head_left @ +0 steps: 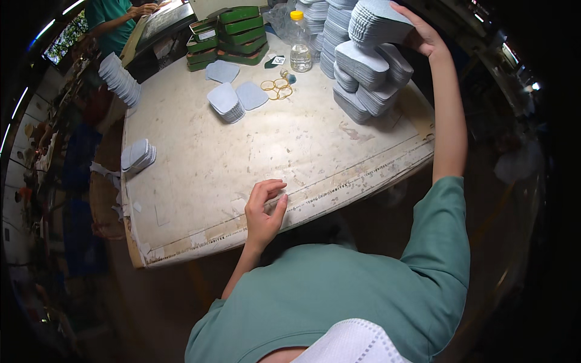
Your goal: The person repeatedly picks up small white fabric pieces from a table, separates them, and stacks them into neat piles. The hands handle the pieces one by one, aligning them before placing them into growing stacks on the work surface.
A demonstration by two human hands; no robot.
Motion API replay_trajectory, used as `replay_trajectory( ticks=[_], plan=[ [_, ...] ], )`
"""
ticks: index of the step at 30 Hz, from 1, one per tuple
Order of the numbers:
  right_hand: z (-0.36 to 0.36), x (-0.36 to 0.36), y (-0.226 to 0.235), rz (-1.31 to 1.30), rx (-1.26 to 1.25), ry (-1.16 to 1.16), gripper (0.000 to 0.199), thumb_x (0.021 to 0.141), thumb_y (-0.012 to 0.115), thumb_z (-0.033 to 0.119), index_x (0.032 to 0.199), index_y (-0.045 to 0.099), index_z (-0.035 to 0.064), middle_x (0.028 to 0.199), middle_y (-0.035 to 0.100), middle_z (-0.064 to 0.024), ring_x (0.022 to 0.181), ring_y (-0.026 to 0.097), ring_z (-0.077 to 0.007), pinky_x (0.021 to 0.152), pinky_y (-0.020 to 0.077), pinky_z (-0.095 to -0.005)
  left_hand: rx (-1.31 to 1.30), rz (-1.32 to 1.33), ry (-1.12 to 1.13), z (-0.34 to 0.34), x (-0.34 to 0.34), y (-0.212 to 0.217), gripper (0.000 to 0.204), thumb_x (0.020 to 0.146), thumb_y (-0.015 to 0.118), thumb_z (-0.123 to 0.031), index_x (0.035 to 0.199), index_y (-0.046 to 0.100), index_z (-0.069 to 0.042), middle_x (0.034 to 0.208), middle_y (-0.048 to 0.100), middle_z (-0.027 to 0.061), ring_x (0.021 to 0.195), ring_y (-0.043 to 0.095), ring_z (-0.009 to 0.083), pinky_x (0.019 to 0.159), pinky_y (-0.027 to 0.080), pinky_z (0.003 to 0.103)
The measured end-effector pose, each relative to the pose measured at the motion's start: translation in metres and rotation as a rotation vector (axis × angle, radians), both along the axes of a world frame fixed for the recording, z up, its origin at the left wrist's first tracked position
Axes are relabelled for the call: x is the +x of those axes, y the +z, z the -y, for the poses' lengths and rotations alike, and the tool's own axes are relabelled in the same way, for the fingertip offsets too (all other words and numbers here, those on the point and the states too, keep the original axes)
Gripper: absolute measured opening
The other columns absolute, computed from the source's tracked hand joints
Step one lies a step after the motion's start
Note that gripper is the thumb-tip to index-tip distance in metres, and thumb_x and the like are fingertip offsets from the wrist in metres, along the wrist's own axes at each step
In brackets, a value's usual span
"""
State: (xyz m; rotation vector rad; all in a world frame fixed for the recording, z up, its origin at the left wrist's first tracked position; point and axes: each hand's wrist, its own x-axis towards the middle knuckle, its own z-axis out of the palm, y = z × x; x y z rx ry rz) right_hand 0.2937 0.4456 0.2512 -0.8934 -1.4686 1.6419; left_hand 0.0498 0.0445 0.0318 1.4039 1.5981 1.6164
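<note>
On the worn table (242, 163), right hand (423, 37) gripping grey stack (378, 24)

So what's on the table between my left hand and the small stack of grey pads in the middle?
Nothing: the head view shows only bare, scuffed tabletop between the left hand and the small stack of grey pads.

Even, soft light on the worktable (200, 163); dark, warped rim.
Tabletop evenly lit, shadows faint and short. Bright strips glare at the upper left edge. Fisheye bends the table edges; corners go black. Floor below dim. Centre sharp, periphery smeared and murky.
</note>
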Motion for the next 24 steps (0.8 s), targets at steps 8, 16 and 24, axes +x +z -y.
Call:
replay_trajectory(
  ticks=[8, 16, 24],
  plan=[
    [-0.026, 0.000, -0.032, 0.714, 0.421, -0.151, 0.075, 0.076, 0.066, 0.068, 0.120, 0.066, 0.0062, 0.120, 0.062, -0.0139, 0.114, 0.054, -0.0234, 0.099, 0.0402, -0.0344, 0.014, -0.019, 0.008, 0.002, 0.000, -0.001, 0.020, 0.085, 0.063, -0.002, 0.105, 0.065, 0.000, 0.110, 0.062, 0.0142, 0.101, 0.064, 0.0240, 0.087, 0.054, 0.033],
    [-0.049, 0.011, -0.040, 0.841, 0.594, -0.275, 0.084, 0.076, 0.065, 0.070, 0.123, 0.062, 0.0002, 0.119, 0.063, -0.0155, 0.118, 0.054, -0.0229, 0.107, 0.0333, -0.0352, -0.045, 0.097, -0.050, 0.012, -0.009, 0.018, 0.022, 0.085, 0.063, -0.002, 0.108, 0.064, -0.001, 0.111, 0.063, 0.0120, 0.104, 0.062, 0.0209, 0.088, 0.053, 0.033],
    [-0.032, 0.006, -0.036, 0.516, 0.759, -0.390, 0.056, 0.088, 0.068, 0.046, 0.124, 0.064, 0.0042, 0.116, 0.067, -0.0082, 0.115, 0.057, -0.0157, 0.104, 0.0357, -0.0289, 0.048, -0.247, 0.373, 0.052, -0.157, 0.049, 0.026, 0.091, 0.060, -0.008, 0.116, 0.061, 0.000, 0.116, 0.063, 0.0099, 0.108, 0.060, 0.0185, 0.092, 0.049, 0.031]
  ],
)
